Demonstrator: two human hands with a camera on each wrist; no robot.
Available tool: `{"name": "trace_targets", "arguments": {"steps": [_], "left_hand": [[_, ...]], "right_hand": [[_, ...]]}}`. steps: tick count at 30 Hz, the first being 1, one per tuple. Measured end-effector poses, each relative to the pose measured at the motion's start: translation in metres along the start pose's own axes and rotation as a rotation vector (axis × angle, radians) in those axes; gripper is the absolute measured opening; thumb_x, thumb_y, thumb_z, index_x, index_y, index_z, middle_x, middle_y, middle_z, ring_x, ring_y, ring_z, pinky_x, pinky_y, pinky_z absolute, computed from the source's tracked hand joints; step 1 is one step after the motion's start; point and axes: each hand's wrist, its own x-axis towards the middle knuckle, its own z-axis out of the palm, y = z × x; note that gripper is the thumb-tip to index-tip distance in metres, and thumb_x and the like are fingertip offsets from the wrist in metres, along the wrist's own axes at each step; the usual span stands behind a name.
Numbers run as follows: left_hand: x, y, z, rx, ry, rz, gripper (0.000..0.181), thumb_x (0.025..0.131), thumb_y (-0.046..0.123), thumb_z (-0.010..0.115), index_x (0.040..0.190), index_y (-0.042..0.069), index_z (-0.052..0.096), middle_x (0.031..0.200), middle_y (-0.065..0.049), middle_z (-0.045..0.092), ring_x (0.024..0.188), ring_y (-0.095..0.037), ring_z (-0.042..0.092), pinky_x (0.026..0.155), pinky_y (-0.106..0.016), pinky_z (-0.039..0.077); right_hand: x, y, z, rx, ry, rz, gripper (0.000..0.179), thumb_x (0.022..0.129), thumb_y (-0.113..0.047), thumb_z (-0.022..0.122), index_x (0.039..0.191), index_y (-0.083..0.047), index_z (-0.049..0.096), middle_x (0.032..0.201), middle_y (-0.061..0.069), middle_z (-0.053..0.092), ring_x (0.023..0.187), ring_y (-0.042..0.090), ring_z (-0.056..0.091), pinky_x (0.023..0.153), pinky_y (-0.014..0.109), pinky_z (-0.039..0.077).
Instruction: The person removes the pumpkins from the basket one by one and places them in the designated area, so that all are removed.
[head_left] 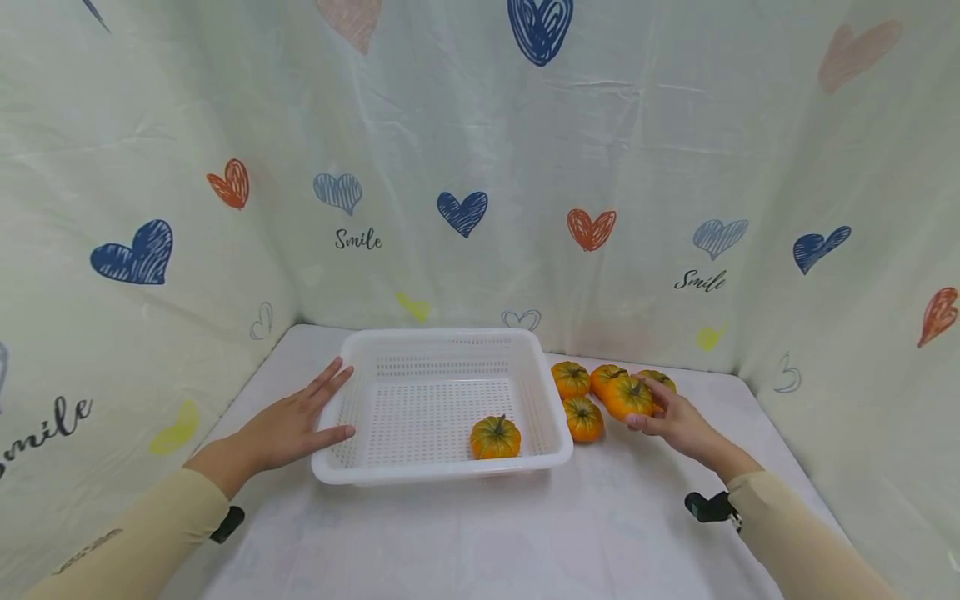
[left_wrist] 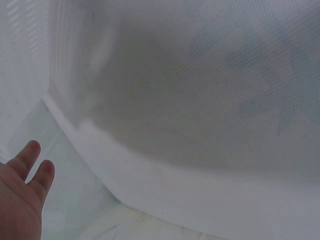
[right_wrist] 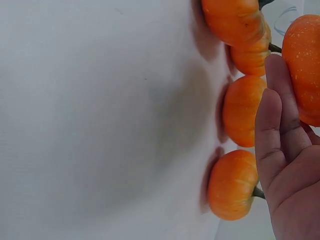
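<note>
A white perforated plastic basket (head_left: 442, 472) stands on the table. One small orange-and-green pumpkin (head_left: 495, 439) sits inside it, near the front right. My left hand (head_left: 288, 425) is at the basket's left rim with its fingers straight and spread; the left wrist view shows part of that hand (left_wrist: 22, 192) beside the basket wall. To the basket's right, my right hand (head_left: 684, 423) holds another small pumpkin (head_left: 627, 397) between thumb and fingers. The right wrist view shows this pumpkin (right_wrist: 306, 70) raised off the table, above several others.
Several more small pumpkins, among them a front one (head_left: 583, 419) and a back left one (head_left: 570, 379), lie grouped against the basket's right side. A pale cloth covers the table (head_left: 480, 542). Curtains (head_left: 510, 150) printed with hearts enclose the back and sides.
</note>
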Motion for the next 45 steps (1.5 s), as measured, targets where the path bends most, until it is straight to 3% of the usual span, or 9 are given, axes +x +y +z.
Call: {"name": "trace_targets", "arguments": {"steps": [4, 12, 18, 23, 28, 36, 45], "left_hand": [[0.0, 0.0, 0.0, -0.004, 0.0, 0.005, 0.091, 0.093, 0.059, 0.057, 0.16, 0.012, 0.019, 0.167, -0.011, 0.006, 0.137, -0.049, 0.037, 0.101, -0.066, 0.038], [0.0, 0.001, -0.001, 0.005, -0.003, 0.005, 0.092, 0.093, 0.061, 0.057, 0.16, 0.012, 0.018, 0.167, -0.011, 0.005, 0.136, -0.05, 0.037, 0.1, -0.067, 0.038], [0.0, 0.001, -0.001, 0.001, -0.002, 0.003, 0.091, 0.093, 0.059, 0.058, 0.16, 0.013, 0.017, 0.167, -0.011, 0.005, 0.138, -0.049, 0.035, 0.101, -0.067, 0.038], [0.0, 0.001, -0.001, 0.001, 0.001, 0.009, 0.091, 0.093, 0.06, 0.057, 0.16, 0.012, 0.018, 0.167, -0.011, 0.005, 0.137, -0.049, 0.036, 0.101, -0.067, 0.038], [0.001, 0.001, 0.0, 0.005, 0.005, 0.003, 0.091, 0.093, 0.059, 0.058, 0.16, 0.013, 0.018, 0.167, -0.011, 0.005, 0.137, -0.049, 0.036, 0.1, -0.066, 0.039], [0.001, -0.001, 0.002, 0.004, 0.01, 0.003, 0.091, 0.093, 0.059, 0.057, 0.161, 0.015, 0.016, 0.167, -0.01, 0.005, 0.137, -0.049, 0.036, 0.101, -0.067, 0.038], [0.001, -0.005, 0.005, 0.009, -0.002, -0.004, 0.091, 0.094, 0.06, 0.056, 0.161, 0.014, 0.015, 0.167, -0.01, 0.003, 0.137, -0.05, 0.036, 0.101, -0.068, 0.037]], "right_hand": [[-0.002, 0.008, 0.003, 0.004, -0.002, 0.027, 0.096, 0.09, -0.045, 0.072, 0.157, -0.003, 0.02, 0.151, 0.033, 0.032, 0.122, 0.043, 0.053, 0.099, 0.057, 0.045], [-0.007, 0.022, 0.009, -0.028, 0.002, 0.059, 0.095, 0.091, -0.044, 0.071, 0.157, 0.0, 0.019, 0.153, 0.036, 0.024, 0.137, 0.055, 0.028, 0.104, 0.064, 0.036], [-0.007, 0.036, 0.014, -0.042, 0.01, 0.096, 0.1, 0.089, -0.049, 0.072, 0.156, 0.003, 0.019, 0.153, 0.035, 0.025, 0.135, 0.053, 0.031, 0.105, 0.065, 0.034], [-0.005, 0.044, 0.019, -0.048, 0.019, 0.104, 0.1, 0.088, -0.049, 0.073, 0.155, 0.004, 0.021, 0.151, 0.035, 0.028, 0.13, 0.049, 0.039, 0.103, 0.062, 0.039], [-0.003, 0.045, 0.023, -0.071, 0.031, 0.098, 0.094, 0.089, -0.048, 0.072, 0.155, -0.002, 0.025, 0.15, 0.033, 0.032, 0.123, 0.044, 0.044, 0.102, 0.062, 0.04], [-0.003, 0.044, 0.026, -0.127, 0.025, 0.109, 0.098, 0.089, -0.052, 0.07, 0.156, 0.0, 0.021, 0.151, 0.036, 0.029, 0.127, 0.046, 0.04, 0.105, 0.069, 0.03], [-0.002, 0.044, 0.026, -0.126, 0.022, 0.148, 0.102, 0.088, -0.055, 0.07, 0.155, 0.004, 0.02, 0.151, 0.037, 0.027, 0.127, 0.048, 0.039, 0.105, 0.069, 0.03]]}}
